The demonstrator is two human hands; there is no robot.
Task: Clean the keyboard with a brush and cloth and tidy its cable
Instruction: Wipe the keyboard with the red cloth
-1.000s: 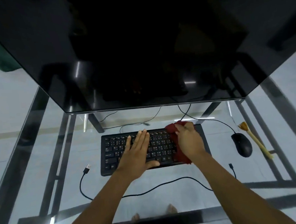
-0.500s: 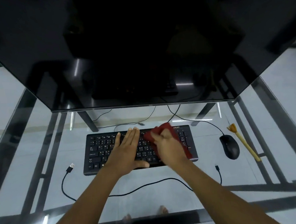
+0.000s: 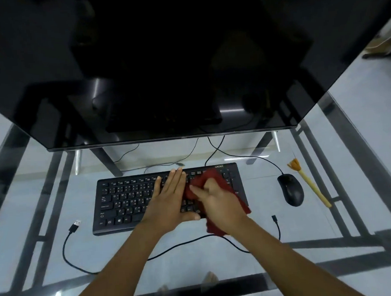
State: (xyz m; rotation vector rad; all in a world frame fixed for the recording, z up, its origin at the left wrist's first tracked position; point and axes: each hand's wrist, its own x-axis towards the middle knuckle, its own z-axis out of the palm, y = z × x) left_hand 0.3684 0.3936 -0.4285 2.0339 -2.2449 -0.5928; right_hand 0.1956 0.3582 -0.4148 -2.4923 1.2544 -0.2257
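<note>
Wiping stage, judged midway: right hand (image 3: 218, 203) grip clamped on red cloth (image 3: 214, 178) over keyboard (image 3: 124, 202) mid-bench, left hand (image 3: 170, 197) flat on keys; brush (image 3: 311, 186) idle at 3 o'clock; USB cable (image 3: 195, 240) uncoiled at 6 o'clock.

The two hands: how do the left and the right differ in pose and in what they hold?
The left hand lies flat with straight fingers on the black keyboard; the right hand has curled fingers. The left hand holds nothing; the right hand grips the red cloth. Both are over the keyboard.
</note>
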